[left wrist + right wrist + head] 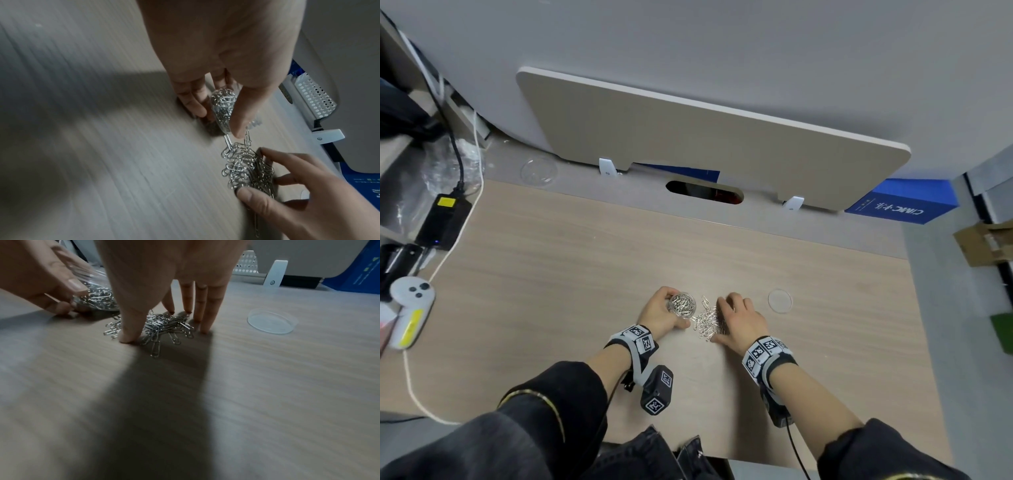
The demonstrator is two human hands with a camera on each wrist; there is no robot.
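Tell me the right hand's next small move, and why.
Probably draw the right hand's thumb and fingers together to bunch the loose clips. Its fingertips stand on the table around the pile, not yet pinching it, while the left hand grips the clip-filled tub tipped right beside it, lid off and apart.

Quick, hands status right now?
Left hand: grips the clear paper clip container.
Right hand: open, fingertips down around the loose paper clip pile.
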